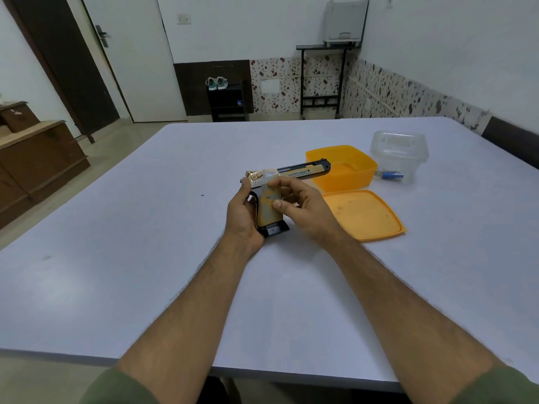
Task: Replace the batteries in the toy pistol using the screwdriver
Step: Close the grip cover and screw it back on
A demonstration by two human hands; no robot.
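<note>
— Where is open room found on the table (pixel 145 258)?

— The left half and the near edge are left bare; only a small dark speck (pixel 202 195) is seen there.

— And to the right?

— The way is blocked by the orange lid (pixel 364 214), lying flat, the orange tub (pixel 344 170) behind it, and the clear container (pixel 399 154) just beside that. A narrow gap is left between lid and tub.

White walls (pixel 262 24), dark door (pixel 58 53)
</note>
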